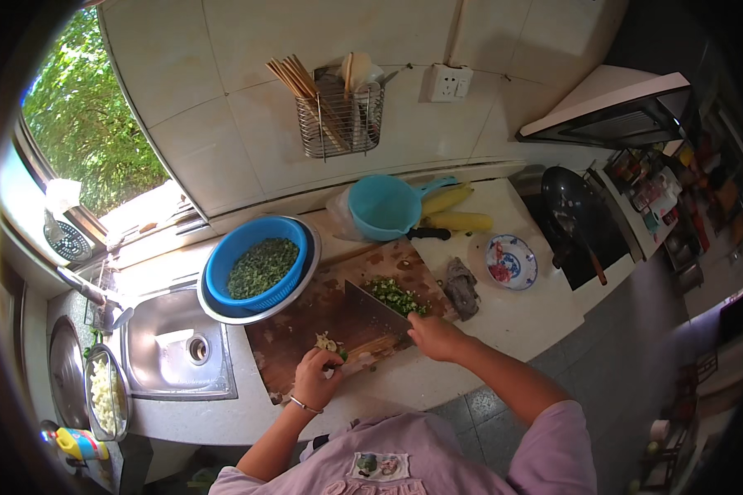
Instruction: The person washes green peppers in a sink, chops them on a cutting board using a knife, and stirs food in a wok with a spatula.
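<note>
My right hand (436, 337) grips a kitchen cleaver (378, 306), its broad blade slanting over the wooden cutting board (303, 309). Against the blade's far side lies a heap of chopped green peppers (396, 296). My left hand (317, 375) rests at the board's near edge with curled fingers. Beside its fingertips are pale scraps (327, 342) and a small green piece (343, 355); whether the fingers grip that piece is unclear. A blue plastic colander (303, 272) of chopped greens sits in a metal basin (223, 314), which overlaps the board's far left corner.
Right of the board are a grey rag (462, 288) and a patterned bowl (526, 279) holding pinkish pieces. Behind stand a turquoise ladle-like strainer (384, 207), corn cobs (458, 221) and a black-handled knife (429, 233). A steel sink (161, 365) lies left, a wok (569, 201) far right.
</note>
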Demonstrator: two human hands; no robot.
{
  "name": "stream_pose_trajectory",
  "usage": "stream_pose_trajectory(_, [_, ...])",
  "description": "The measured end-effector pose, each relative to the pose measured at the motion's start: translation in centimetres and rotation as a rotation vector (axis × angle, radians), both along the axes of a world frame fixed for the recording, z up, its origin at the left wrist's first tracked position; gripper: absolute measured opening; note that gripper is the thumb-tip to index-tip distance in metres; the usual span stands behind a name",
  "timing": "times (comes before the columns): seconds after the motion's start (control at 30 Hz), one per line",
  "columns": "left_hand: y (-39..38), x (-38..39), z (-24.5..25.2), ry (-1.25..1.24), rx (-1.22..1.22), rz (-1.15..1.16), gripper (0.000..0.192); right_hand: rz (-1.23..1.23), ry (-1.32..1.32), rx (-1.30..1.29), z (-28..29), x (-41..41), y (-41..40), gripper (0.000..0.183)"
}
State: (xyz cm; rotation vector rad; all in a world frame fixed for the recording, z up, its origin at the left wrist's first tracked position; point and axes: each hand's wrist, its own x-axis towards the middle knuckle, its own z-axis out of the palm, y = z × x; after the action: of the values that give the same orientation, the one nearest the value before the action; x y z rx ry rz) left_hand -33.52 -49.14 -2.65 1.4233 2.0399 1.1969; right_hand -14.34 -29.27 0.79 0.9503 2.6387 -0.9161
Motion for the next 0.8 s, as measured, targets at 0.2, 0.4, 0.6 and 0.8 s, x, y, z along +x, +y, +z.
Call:
stream_pose_trajectory(0.2, [0.4,1.1,-0.2,-0.035,-0.026,-0.046,0.013,0.037,-0.193,-0.065,5.7,-2.9,1.8,0.019])
stream_pose_trajectory(0.4, [0.4,1.5,-0.4,-0.053,-0.048,-0.036,0.013,0.036,-0.007,0.134,-1.5,1.2,-1.3,0.019])
stream_pose_trajectory(0.6, [1.6,1.7,0.0,0.003,-0.064,-0.083,0.013,0.022,0.015,0.055,0.1,0.9,-0.1,0.022])
stream_pose_trajectory(0.8, [0.7,2.0,0.9,-0.014,0.011,-0.049,0.012,-0.318,0.174,0.086,3.0,4.2,-1.0,0.023])
